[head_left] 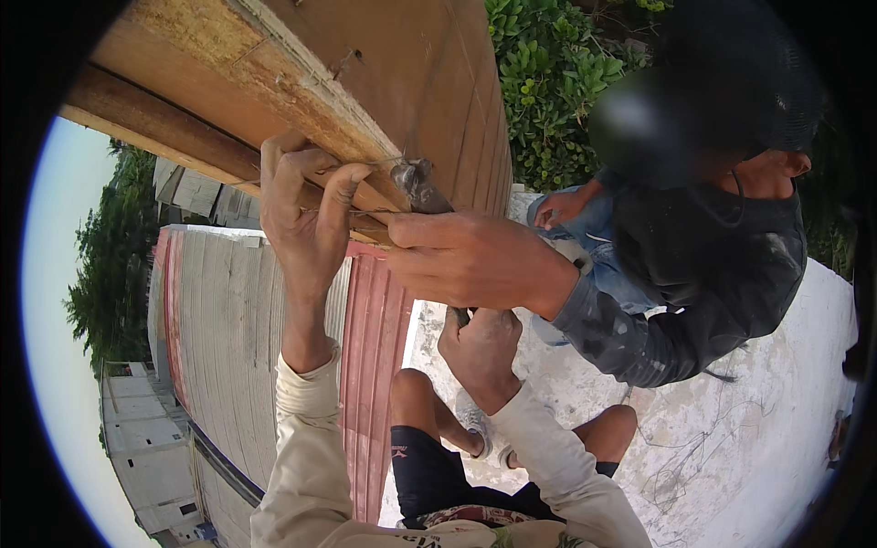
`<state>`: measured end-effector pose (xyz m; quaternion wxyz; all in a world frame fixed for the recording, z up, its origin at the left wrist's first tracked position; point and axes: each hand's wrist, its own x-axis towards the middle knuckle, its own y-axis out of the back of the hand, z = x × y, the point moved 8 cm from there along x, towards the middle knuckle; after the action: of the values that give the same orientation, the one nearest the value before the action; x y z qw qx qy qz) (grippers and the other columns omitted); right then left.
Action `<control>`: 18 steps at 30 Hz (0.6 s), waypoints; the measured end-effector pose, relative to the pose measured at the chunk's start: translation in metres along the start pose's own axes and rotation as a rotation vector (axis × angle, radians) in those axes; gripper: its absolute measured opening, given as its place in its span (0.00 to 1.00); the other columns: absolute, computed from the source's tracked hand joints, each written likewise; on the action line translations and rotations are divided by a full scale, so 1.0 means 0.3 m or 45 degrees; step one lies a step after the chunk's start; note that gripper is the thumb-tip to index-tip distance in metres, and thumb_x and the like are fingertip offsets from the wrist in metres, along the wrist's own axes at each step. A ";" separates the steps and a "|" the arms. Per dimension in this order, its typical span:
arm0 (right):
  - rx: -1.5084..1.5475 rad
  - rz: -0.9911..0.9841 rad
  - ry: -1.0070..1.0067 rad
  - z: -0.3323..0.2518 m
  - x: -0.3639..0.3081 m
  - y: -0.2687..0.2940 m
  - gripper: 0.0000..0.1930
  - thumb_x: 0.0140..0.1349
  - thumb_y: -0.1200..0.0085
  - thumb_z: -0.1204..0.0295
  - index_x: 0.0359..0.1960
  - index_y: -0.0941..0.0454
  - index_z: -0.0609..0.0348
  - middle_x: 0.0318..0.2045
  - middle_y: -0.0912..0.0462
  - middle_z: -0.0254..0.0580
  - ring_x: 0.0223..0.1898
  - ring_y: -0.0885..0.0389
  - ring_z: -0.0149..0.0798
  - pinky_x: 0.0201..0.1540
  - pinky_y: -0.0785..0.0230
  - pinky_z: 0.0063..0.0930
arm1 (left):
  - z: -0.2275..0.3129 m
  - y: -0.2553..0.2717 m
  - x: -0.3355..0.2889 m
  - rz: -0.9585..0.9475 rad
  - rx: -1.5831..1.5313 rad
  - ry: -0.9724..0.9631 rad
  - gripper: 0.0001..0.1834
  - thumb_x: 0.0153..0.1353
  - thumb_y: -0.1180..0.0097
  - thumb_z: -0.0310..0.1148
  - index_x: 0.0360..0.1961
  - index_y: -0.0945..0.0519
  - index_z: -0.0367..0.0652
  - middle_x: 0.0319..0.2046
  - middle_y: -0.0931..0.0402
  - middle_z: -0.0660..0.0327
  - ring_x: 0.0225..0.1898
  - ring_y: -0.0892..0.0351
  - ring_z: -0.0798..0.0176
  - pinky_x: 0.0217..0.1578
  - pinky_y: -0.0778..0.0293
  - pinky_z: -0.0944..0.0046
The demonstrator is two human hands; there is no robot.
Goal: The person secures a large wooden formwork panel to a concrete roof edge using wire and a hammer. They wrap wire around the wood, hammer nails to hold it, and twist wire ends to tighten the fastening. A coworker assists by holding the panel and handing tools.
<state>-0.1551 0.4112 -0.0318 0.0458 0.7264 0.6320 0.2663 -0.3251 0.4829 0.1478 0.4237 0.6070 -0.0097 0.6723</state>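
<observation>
Likely wire-tightening: my right hand (481, 352) clenches the dark tool (425, 190) at the timber (306, 87) end, left hand (306, 196) curled there, grip unclear; next calls for twisting in step with co-worker's hand (484, 260).

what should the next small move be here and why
Probably ease the bare left hand slightly back from the head of the dark metal hand tool before more force goes on: its thumb sits close to that head, near the end of the brown wooden beam, while both the right hand and a co-worker's dark-sleeved hand appear to grip the tool.
</observation>
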 end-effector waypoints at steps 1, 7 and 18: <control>0.021 -0.010 0.035 -0.005 0.007 0.015 0.21 0.57 0.35 0.78 0.49 0.29 0.71 0.34 0.17 0.61 0.35 0.15 0.65 0.38 0.23 0.54 | -0.001 -0.005 -0.005 0.051 -0.017 -0.041 0.15 0.60 0.25 0.32 0.37 0.20 0.37 0.43 0.21 0.53 0.41 0.22 0.55 0.44 0.26 0.59; 0.147 0.102 0.378 -0.110 0.081 0.095 0.28 0.61 0.37 0.79 0.57 0.40 0.76 0.35 0.19 0.71 0.36 0.15 0.72 0.40 0.22 0.59 | -0.056 0.012 -0.001 0.311 -0.080 -0.181 0.13 0.60 0.26 0.31 0.36 0.18 0.35 0.41 0.18 0.53 0.39 0.18 0.56 0.41 0.23 0.60; 0.132 -0.211 0.171 -0.126 0.067 0.222 0.20 0.71 0.43 0.71 0.52 0.41 0.68 0.28 0.17 0.69 0.33 0.15 0.73 0.36 0.24 0.61 | 0.036 -0.001 -0.037 0.491 0.156 -0.223 0.11 0.61 0.26 0.34 0.36 0.16 0.39 0.38 0.16 0.57 0.44 0.18 0.53 0.49 0.25 0.55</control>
<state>-0.1110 0.4069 0.0340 -0.0125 0.6534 0.7046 0.2766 -0.3173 0.4712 0.1414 0.2470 0.6746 -0.1214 0.6850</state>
